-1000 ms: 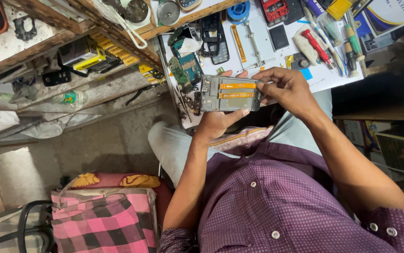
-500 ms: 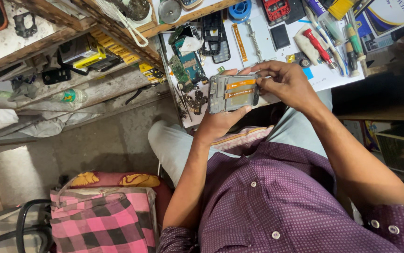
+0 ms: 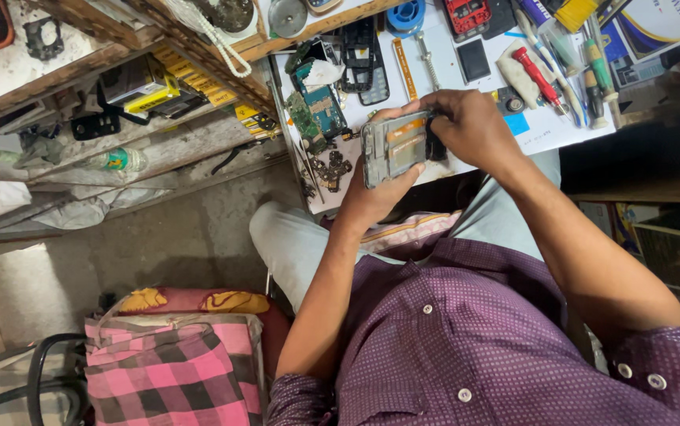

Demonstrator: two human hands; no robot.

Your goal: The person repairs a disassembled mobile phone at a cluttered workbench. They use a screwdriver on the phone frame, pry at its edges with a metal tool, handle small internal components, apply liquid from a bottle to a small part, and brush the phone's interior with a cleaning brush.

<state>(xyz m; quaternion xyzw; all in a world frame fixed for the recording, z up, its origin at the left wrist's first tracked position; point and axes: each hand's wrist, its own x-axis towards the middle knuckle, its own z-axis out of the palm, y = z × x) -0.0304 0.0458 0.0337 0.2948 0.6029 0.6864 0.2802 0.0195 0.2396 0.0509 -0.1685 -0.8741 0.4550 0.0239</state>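
I hold an opened grey phone body [image 3: 393,147] with orange strips inside, just above the near edge of a white work mat [image 3: 545,126]. My left hand [image 3: 371,197] grips its lower end from below, thumb along the side. My right hand [image 3: 466,126] curls over its right end, fingers pressing on the top edge and covering that part. A purple dotted shirt sleeve runs down from each arm.
On the mat lie green circuit boards [image 3: 316,106], a black phone frame [image 3: 363,51], a pile of small dark parts [image 3: 330,170], screwdrivers [image 3: 541,75] and a blue solder reel [image 3: 407,16]. Wooden shelves with clutter [image 3: 135,87] stand left. A pink checked cloth [image 3: 174,371] lies below.
The phone body has swung from lying lengthwise to tilted more upright and shifted a bit left. My right hand has closed further over its right end.
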